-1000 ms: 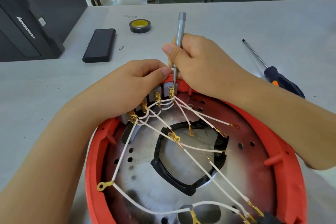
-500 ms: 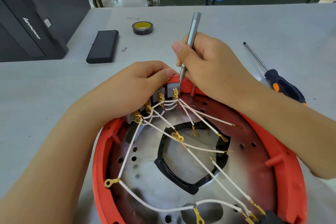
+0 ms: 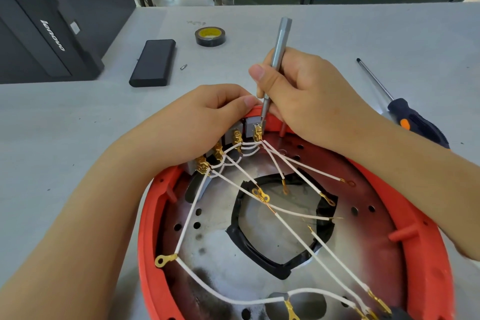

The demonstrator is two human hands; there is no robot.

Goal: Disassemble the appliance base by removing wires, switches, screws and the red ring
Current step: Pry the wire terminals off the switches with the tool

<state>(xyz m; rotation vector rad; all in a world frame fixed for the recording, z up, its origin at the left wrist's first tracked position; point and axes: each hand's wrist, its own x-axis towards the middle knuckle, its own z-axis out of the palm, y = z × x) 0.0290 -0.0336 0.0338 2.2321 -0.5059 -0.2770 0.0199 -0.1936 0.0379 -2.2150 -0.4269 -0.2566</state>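
A: What's the right hand [image 3: 309,101] doing?
B: It's gripping a slim grey screwdriver [image 3: 278,52] w/ thumb & fingers curled round the shaft, tilted a bit right at the top, tip touching the rightmost switch [image 3: 251,127] at the far rim of the red ring [image 3: 431,236].

A: And the left hand [image 3: 197,125]?
B: It's lying over the row of grey switches, fingers curled down behind them, thumb tip pressing at the ring's far edge just beside the driver tip. Can't tell exactly what the hidden fingers are pinching, but they're clenching round the switch row.

A: Where's the appliance base [image 3: 223,252] sitting?
B: On the grey counter [image 3: 65,117], near edge, open side up. White wires [image 3: 293,231] w/ gold terminals are fanning from the switches across the metal plate & over the black-edged centre opening [image 3: 275,265].

A: Anything else on the counter?
B: A black-handled screwdriver [image 3: 413,122] is lying right of the forearm; a black case [image 3: 153,62], a small bit [image 3: 183,67] & a tape roll [image 3: 210,36] are lying farther back, w/ a black computer tower [image 3: 46,23] at far left
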